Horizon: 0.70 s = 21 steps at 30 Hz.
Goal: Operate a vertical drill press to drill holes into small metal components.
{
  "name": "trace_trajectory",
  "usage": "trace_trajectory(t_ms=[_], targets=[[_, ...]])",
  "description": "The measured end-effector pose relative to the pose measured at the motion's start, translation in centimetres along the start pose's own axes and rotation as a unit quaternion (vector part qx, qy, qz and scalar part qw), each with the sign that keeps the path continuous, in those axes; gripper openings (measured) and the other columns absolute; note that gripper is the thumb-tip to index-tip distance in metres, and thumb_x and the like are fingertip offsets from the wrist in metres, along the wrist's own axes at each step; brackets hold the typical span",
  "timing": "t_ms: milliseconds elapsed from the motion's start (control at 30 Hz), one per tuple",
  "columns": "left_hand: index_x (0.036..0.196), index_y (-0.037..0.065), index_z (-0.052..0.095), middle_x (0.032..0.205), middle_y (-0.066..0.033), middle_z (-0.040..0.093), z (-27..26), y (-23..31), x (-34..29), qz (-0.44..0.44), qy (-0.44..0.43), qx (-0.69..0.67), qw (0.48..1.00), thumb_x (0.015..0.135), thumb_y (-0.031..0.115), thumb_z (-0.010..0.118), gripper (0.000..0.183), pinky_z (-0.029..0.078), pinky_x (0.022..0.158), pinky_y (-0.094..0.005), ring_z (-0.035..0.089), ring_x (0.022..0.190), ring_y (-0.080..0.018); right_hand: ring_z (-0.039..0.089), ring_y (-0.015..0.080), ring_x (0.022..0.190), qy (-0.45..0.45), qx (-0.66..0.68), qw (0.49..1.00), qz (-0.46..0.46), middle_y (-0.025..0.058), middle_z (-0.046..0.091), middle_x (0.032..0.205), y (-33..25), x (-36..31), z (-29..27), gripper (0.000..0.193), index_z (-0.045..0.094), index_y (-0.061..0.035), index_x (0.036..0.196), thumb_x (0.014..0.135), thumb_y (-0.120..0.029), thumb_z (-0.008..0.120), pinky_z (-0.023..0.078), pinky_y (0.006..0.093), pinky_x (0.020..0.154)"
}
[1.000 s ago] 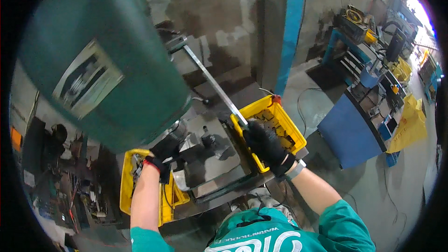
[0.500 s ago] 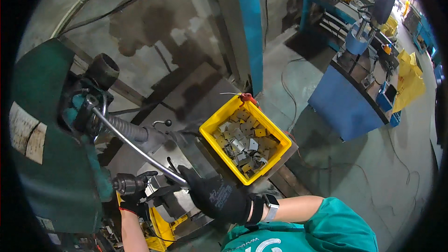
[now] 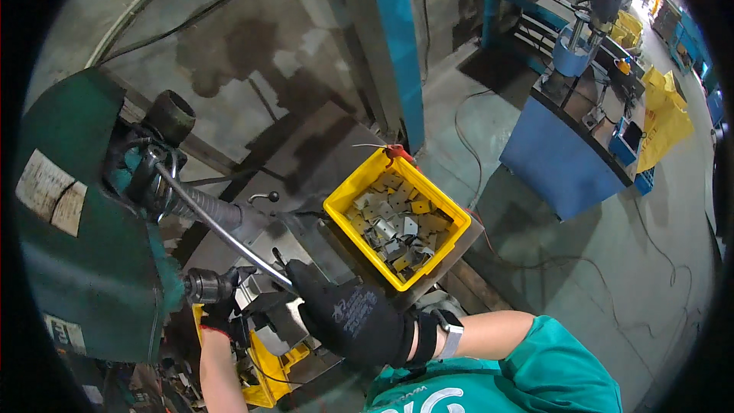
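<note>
A black-gloved right hand [image 3: 353,317] grips the steel lever [image 3: 222,229] of a green drill press [image 3: 76,245] bearing pale rectangular labels; the left hand [image 3: 223,312] closes under the chuck [image 3: 205,288]. A yellow bin [image 3: 451,218] of metal pieces sits alongside.

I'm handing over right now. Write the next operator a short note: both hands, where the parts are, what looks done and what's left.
Right hand, black-gloved, grips the long steel lever of the green drill press.
Left hand, also gloved, is at the workpiece under the chuck; its grip is hidden.
Yellow bin to the right holds flat metal pieces; a second yellow bin sits low by the left forearm.
Done or left: can't tell drilled pieces from blanks.
</note>
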<state>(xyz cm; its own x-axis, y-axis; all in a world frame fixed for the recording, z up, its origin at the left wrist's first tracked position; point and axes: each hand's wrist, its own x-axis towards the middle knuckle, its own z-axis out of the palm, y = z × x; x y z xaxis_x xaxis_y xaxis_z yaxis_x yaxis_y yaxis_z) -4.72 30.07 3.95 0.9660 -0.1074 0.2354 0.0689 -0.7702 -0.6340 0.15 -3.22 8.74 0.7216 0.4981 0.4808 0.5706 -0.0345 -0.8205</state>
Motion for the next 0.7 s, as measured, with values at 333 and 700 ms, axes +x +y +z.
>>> trace_trajectory(t_ms=[333, 700], targets=[[0.113, 0.009, 0.052, 0.108, -0.0097, 0.055, 10.8, -5.7, -9.6, 0.401, -0.061, 0.900, 0.162, 0.084, 0.023, 0.051, 0.032, 0.045, 0.085, -0.0356, 0.053, 0.101, -0.0213, 0.060, 0.0330, 0.065, 0.019, 0.023, 0.996, -0.088, 0.0192, 0.060, 0.079, 1.2, -0.3, 0.4, 0.048, 0.042, -0.0018, 0.125, 0.082, -0.013, 0.057, 0.047, 0.0373, 0.055], [0.130, 0.006, 0.034, 0.121, -0.0101, 0.049, -7.4, 3.0, -13.7, 0.290, -0.016, 0.822, -0.490, 0.072, 0.001, 0.062, 0.065, 0.039, 0.096, -0.0329, 0.050, 0.110, -0.0195, 0.062, 0.0284, 0.074, -0.039, 0.045, 0.997, 0.056, 0.0150, 0.062, 0.084, 2.1, -0.6, 1.2, 0.040, 0.049, -0.0077, 0.121, 0.083, -0.008, 0.057, 0.049, 0.0351, 0.065]])
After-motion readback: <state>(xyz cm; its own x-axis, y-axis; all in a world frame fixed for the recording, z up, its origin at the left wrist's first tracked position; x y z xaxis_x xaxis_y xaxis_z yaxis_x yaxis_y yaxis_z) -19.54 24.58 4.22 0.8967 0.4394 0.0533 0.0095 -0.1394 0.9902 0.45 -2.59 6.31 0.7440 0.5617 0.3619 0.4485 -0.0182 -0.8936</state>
